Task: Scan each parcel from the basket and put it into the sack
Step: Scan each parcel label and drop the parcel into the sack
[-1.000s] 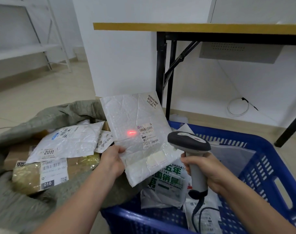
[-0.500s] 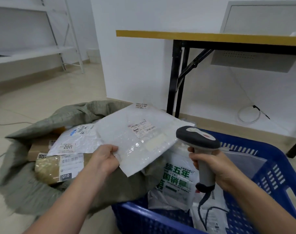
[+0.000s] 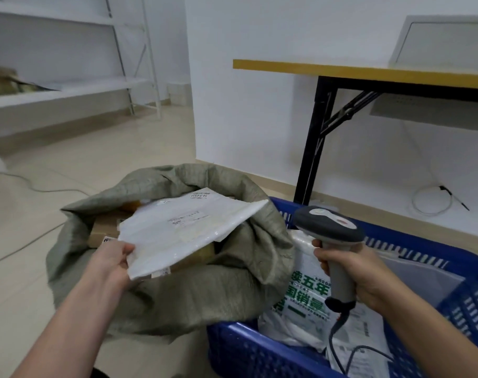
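Placing step: a parcel is held over the sack.
The white mailer (image 3: pixel 183 230) is pinched at its near corner by the left hand (image 3: pixel 111 261), above the sack (image 3: pixel 191 296) mouth. The scanner (image 3: pixel 330 227) is gripped by the right hand (image 3: pixel 352 274). Release is likely called for next, then another pick from the basket (image 3: pixel 240 347).

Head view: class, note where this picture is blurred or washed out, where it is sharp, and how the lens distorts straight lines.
Head view: the white parcel in the left hand is overexposed and smeared, its label unreadable; green print on the bag in the basket reads sharper; the shelf leans, wide-angle distortion; light is soft, shadows faint.
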